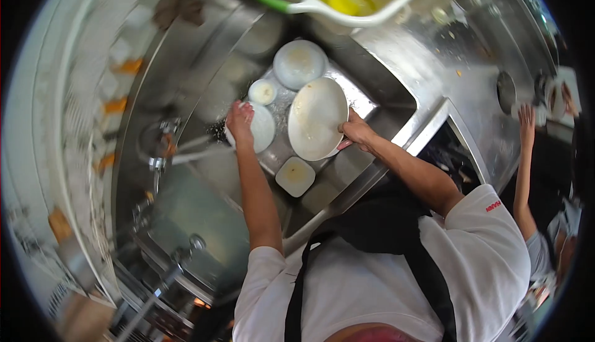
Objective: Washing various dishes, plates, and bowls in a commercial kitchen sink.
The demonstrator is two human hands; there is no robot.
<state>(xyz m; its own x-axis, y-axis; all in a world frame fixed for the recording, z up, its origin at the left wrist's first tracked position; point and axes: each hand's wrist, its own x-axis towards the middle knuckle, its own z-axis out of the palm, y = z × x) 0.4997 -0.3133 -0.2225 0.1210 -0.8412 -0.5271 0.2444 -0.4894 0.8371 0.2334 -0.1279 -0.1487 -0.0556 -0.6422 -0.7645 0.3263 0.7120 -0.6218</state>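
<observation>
My right hand (359, 131) grips the edge of a large oval white dish (317, 120), tilted above the metal sink basin (279, 149). Over the left part of a round white plate (261, 130) is my left hand (240, 121), its fingers partly curled. Whether it grips the plate I cannot tell. Water drops spray beside that hand. A small round white dish (263, 92) lies just beyond the plate, with a larger round white bowl (300, 65) behind it. Nearer to me is a squarish white bowl (295, 176) with a dark speck inside.
A faucet (160, 161) with its spout reaches in from the left, above a second basin (200, 221) of cloudy water. A white tub (367, 20) with yellow items stands beyond the sink. Food scraps dot the steel counter (432, 63). Another person's hand (526, 115) is at far right.
</observation>
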